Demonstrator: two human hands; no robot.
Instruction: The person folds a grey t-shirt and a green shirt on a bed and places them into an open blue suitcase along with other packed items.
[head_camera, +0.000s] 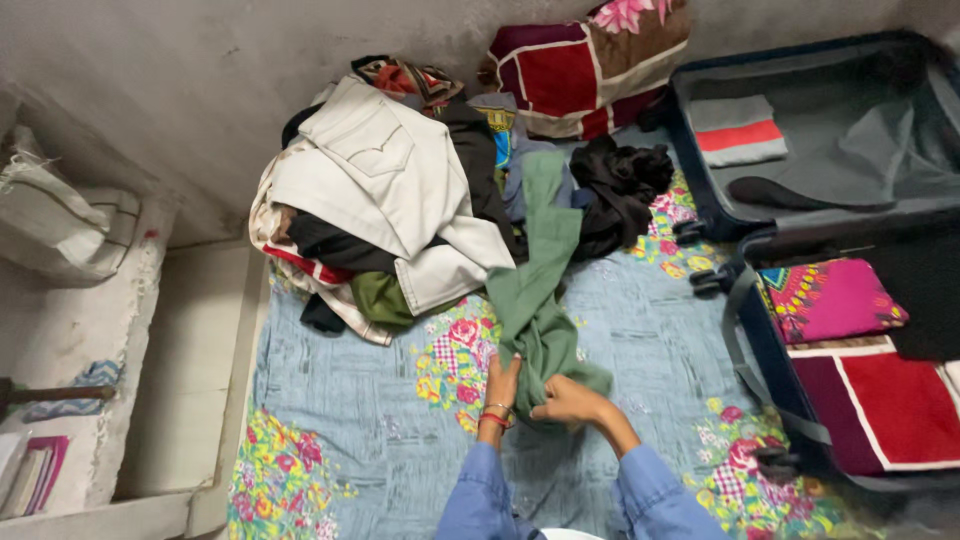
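Head view, looking straight down. Blue floral bedsheet (620, 330) covers most of the frame; its lower edge is cut off by the picture border.

Open dark suitcase (905, 230) at right, partly out of frame on the right and bottom. Upper half holds a folded grey-and-red cloth (738, 130) and a dark flat item, too dim to identify. Lower half holds a folded pink patterned cloth (830, 298) and a maroon-and-red folded cloth (890, 400), clipped by the edge.

Heap of clothes (400, 190) at top centre: a cream garment on top, with dark, red and olive pieces beneath, mostly buried and not separable. Black garment (620, 185) just beside the heap, crumpled. Patchwork cushion (585, 65) behind, its top cut off.

Green garment (535, 290) trails from the heap down the sheet to the hands; its lower end is bunched.

Left hand (502, 385), bangles at the wrist, lies flat-fingered on the green garment's left edge, pressing rather than closed around it. Right hand (568, 402) has its fingers curled into the bunched lower end, gripping the fabric; fingertips hidden in folds. Both blue sleeves cut off below.
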